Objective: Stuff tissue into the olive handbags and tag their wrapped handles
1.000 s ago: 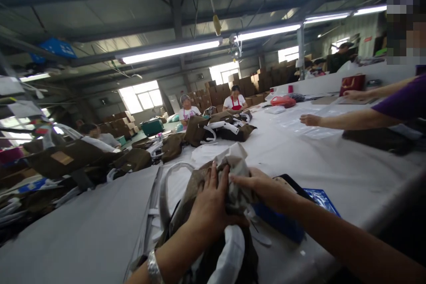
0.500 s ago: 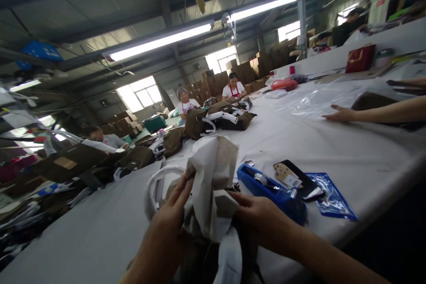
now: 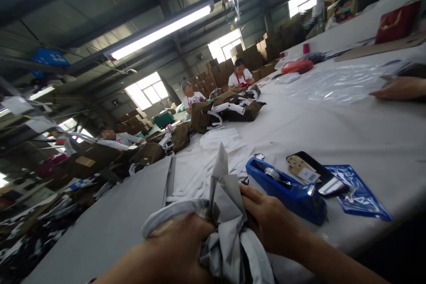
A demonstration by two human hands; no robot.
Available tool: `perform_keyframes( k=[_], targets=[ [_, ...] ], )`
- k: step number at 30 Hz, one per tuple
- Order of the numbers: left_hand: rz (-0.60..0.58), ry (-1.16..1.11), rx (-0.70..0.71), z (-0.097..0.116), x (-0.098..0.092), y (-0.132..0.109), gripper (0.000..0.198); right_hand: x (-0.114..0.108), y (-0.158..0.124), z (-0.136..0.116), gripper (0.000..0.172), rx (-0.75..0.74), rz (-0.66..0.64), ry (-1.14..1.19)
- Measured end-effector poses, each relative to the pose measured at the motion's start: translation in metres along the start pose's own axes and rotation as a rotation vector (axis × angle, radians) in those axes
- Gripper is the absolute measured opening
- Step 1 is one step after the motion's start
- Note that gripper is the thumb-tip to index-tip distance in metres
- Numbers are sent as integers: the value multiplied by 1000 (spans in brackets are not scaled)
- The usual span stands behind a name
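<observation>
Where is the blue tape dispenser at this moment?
In the head view the tape dispenser lies on the white table, just right of the right hand; a black phone and a blue packet lie beyond it.

On our white desk we see a blue tape dispenser, a dark phone just beside it, then a blue plastic pouch. Farther off lie brown bags and a clear plastic sheet.
</observation>
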State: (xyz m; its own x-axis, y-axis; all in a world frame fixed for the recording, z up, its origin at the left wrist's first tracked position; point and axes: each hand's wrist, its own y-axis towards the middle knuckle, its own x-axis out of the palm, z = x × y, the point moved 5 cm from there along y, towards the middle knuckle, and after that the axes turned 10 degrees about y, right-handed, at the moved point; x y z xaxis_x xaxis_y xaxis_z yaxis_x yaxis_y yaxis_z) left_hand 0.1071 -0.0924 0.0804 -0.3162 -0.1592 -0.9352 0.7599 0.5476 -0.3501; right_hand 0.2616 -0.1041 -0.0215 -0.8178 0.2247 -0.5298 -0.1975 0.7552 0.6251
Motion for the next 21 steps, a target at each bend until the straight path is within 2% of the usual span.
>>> perform_keyframes(
  k=[2, 4, 6, 8, 10, 12, 13, 15, 18, 21],
  targets=[
    [-26, 54, -52, -4, 5, 4, 19, 2, -1, 5, 42, 68, 23, -32],
    [0, 201, -122, -13, 11, 6, 25, 2, -1, 5, 37, 123, 31, -46],
    [12, 360, -210, -27, 18, 4, 35, 1, 1, -1, 31, 131, 29, -5],
    [15, 423, -276, -37, 22, 1, 41, 2, 4, -8, 29, 97, 38, 65],
    [1, 328, -224, -39, 25, -2, 37, 4, 5, -12, 31, 68, 67, 126],
    [0, 124, -81, -32, 25, -6, 36, 7, 5, -11, 30, 64, 93, 182],
    [13, 24, -12, -28, 24, -8, 38, 9, 4, -10, 28, 65, 102, 213],
    [77, -85, 31, -28, 23, -9, 41, 12, 2, -10, 25, 59, 112, 277],
    [111, -26, 1, -36, 35, 4, 30, 18, 0, -14, 27, 54, 129, 350],
    [94, 59, -15, -37, 53, 28, 21, 23, 1, -19, 27, 73, 160, 399]
  ],
)
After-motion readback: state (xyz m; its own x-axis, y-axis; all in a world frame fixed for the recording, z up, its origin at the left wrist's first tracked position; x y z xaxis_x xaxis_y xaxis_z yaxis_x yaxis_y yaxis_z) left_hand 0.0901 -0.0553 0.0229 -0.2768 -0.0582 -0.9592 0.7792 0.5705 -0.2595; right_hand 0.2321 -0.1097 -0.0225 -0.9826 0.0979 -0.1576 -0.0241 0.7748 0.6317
